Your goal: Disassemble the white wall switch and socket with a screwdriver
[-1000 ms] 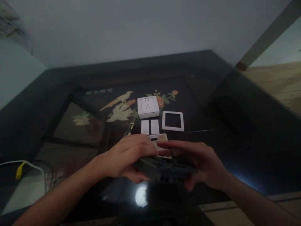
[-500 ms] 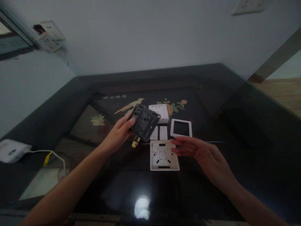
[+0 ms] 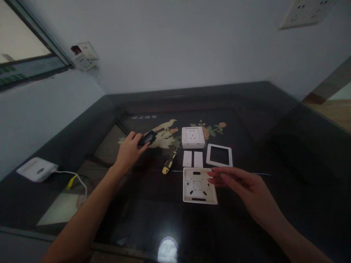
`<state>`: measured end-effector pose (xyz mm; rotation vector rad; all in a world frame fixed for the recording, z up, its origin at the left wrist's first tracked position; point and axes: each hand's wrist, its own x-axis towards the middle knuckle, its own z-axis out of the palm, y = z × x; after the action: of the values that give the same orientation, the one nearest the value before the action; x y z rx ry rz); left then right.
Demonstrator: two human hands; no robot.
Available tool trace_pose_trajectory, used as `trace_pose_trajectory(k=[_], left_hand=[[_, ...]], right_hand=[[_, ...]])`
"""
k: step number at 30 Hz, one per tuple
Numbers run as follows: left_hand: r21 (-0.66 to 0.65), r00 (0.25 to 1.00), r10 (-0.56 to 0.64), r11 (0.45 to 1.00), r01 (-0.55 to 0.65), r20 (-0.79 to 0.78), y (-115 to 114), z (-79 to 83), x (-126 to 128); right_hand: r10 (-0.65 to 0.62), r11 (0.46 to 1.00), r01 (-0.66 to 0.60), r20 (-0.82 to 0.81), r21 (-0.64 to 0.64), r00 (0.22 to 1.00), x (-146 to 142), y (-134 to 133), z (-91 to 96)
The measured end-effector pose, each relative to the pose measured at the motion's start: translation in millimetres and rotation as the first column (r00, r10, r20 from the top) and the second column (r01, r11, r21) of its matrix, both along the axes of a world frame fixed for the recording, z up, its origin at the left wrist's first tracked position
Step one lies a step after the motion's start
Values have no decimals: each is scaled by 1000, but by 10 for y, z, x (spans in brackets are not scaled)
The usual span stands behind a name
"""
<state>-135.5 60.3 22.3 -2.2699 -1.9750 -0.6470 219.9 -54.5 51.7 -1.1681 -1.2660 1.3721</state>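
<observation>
My left hand (image 3: 131, 148) grips a black socket module (image 3: 148, 138), tilted so that mostly its dark edge shows, over the left part of the table. My right hand (image 3: 238, 182) is closed in a pinch at the upper right corner of a white back box (image 3: 197, 185); whatever its fingertips hold, if anything, is too small to make out. The box lies with its open side up. Just behind it are two white rectangular plates (image 3: 187, 159) and a white square frame (image 3: 219, 155). A yellow-and-black screwdriver (image 3: 169, 163) lies to their left.
Behind the plates stands an assembled white wall socket (image 3: 193, 137). A white device (image 3: 37, 169) with a cable lies at the left of the dark glossy table (image 3: 142, 219). Wall sockets (image 3: 307, 14) are fixed to the wall beyond.
My left hand has carried the black module left, away from the white parts, and tilted it, uncovering the screwdriver. My right hand's fingers have drawn together near the box. The camera view has shifted slightly.
</observation>
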Motion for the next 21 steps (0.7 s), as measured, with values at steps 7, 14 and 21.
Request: trace_pose_trajectory(k=[7,14,21], left_hand=[[-17,989,-56,998,54,-136,-63,-157,127],[-71,986,-141,988,135,-94,-66,-201,263],[-98,988,-131,985,139,85,-196,-137,247]], right_hand=[[4,1000,-5,50,2,999,1,-3,-21],[3,1000,-3,52,-1,999,9,-9,-25],[-3,1000,3,66,0,998,10,12,-38]])
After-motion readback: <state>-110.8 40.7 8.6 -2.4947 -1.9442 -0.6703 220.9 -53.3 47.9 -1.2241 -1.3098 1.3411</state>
